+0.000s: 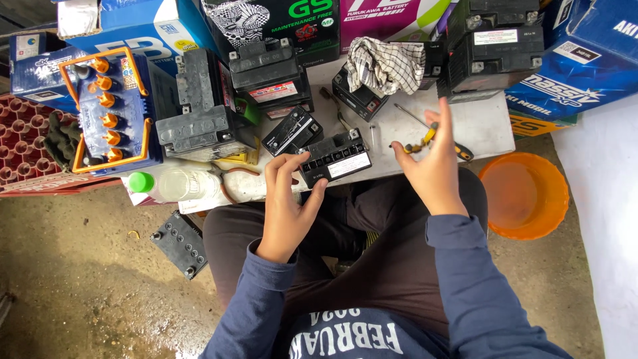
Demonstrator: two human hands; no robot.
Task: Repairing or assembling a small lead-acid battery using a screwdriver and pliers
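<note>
Down at the table's near edge, the left hand (286,203) grips the near end of a small black battery (334,157), thumb and fingers curled around it. Just right of that battery, the right hand (430,165) pinches a yellow-handled screwdriver (432,135) lying on the white table (488,123). Behind the battery sits a checked cloth (384,64); farther right, an orange basin (525,194).
</note>
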